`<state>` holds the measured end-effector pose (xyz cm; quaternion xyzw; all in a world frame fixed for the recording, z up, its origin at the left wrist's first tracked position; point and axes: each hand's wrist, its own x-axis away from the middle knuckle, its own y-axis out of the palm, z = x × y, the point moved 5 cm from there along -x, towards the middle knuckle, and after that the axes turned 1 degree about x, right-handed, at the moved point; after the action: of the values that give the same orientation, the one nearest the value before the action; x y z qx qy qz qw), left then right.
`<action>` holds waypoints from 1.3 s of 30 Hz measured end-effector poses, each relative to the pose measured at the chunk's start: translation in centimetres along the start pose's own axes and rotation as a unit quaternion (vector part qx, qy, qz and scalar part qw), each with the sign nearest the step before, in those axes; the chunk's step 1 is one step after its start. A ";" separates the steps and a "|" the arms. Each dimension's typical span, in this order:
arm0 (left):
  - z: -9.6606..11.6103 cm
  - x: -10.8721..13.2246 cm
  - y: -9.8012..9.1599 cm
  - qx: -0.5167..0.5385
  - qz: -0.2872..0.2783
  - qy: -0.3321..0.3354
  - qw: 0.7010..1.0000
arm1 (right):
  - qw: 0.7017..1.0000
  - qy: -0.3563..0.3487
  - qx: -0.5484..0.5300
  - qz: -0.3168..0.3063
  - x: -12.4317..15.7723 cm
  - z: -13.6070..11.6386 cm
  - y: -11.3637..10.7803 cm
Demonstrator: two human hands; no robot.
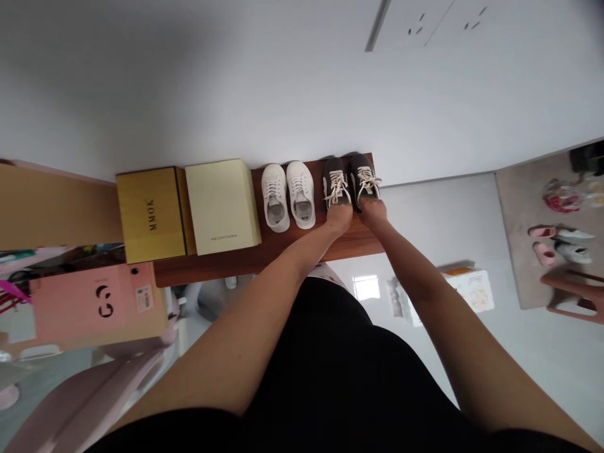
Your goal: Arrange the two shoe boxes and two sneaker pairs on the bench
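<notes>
At the right end of a wooden shelf [349, 246] stands a pair of dark sneakers with cream laces. My left hand [340, 216] grips the left dark sneaker [335, 176] at its heel opening, with the fingers hidden inside. The right dark sneaker [362, 173] is gripped the same way by my right hand [374, 211], its fingertips also out of sight. Just left of them sits a pair of white sneakers, a left white sneaker [274, 194] and a right white sneaker [300, 192], toes toward the wall.
A cream box [219, 204] and a gold box [151, 214] stand farther left on the shelf. Below them is a pink box [89, 302] near a pink chair [94, 396]. The white wall [236, 82] rises behind. Pink slippers [542, 242] lie on the floor at right.
</notes>
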<state>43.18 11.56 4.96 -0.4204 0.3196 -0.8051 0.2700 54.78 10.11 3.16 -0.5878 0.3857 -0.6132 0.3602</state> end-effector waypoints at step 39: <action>-32.8 30.2 5.1 0.325 0.074 -0.303 0.893 | 0.961 -0.092 -0.161 -0.205 12.0 -20.2 7.4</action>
<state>1.04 -3.57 1.86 -0.5079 -0.0276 -0.6754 0.5339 33.91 -2.90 1.56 -0.7582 0.3162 -0.5470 0.1611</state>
